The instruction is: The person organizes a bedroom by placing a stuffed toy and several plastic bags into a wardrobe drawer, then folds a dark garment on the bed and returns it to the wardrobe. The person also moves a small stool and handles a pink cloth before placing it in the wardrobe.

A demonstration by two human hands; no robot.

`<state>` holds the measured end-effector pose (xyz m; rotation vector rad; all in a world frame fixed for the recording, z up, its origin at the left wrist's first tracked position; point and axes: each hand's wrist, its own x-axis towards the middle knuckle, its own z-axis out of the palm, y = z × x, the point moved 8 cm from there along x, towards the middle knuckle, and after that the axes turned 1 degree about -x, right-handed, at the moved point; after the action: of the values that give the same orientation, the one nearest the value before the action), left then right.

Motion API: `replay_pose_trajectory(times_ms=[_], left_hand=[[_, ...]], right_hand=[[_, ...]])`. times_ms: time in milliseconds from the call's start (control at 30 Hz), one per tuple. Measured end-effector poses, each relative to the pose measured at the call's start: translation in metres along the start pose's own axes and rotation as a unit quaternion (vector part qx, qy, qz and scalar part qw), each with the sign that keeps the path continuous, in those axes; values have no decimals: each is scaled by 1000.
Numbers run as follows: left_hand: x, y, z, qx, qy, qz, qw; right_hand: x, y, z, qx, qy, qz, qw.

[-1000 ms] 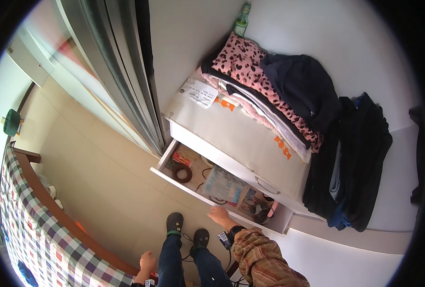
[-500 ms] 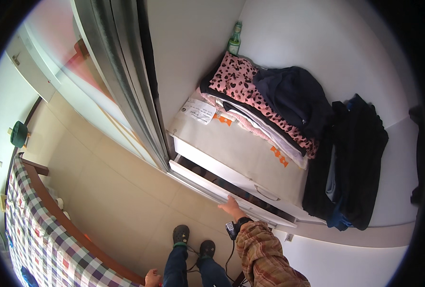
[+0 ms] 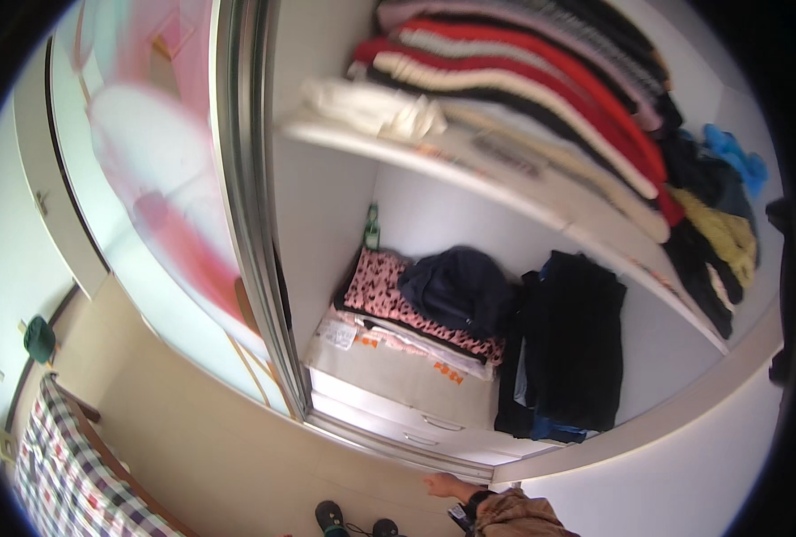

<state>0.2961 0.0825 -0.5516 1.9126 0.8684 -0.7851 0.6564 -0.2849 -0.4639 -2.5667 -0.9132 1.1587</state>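
Note:
My right hand (image 3: pixel 445 486), in a brown plaid sleeve (image 3: pixel 519 515) with a dark band at the wrist, is low in the picture, in front of the wardrobe's base. Its fingers are stretched out, holding nothing. Just beyond it are two white drawers (image 3: pixel 375 413) with curved handles; both look pushed in. Folded clothes rest on top of the drawer unit: a pink leopard-print garment (image 3: pixel 382 291) and a dark navy garment (image 3: pixel 456 291). Black trousers (image 3: pixel 572 340) are draped to their right. My left hand is out of view.
A shelf (image 3: pixel 559 201) above carries a stack of folded clothes (image 3: pixel 541 98). A green bottle (image 3: pixel 372 226) stands in the back corner. The sliding-door frame (image 3: pixel 253 179) is at left, and a checked-cloth bed (image 3: pixel 67 474) is at lower left. Dark clogs (image 3: pixel 330 517) are on the floor.
The lower drawer was partly pulled out and now looks pushed in. My view has tilted up, bringing the upper shelf in. My right hand is apart from the drawer; my left hand has left the picture.

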Motion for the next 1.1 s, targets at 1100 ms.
replay_pose_trajectory(times_ms=[1100], left_hand=[[-54, 68, -200, 38, 295, -22, 954]], right_hand=[[-44, -52, -171, 437, 28, 75, 896]])
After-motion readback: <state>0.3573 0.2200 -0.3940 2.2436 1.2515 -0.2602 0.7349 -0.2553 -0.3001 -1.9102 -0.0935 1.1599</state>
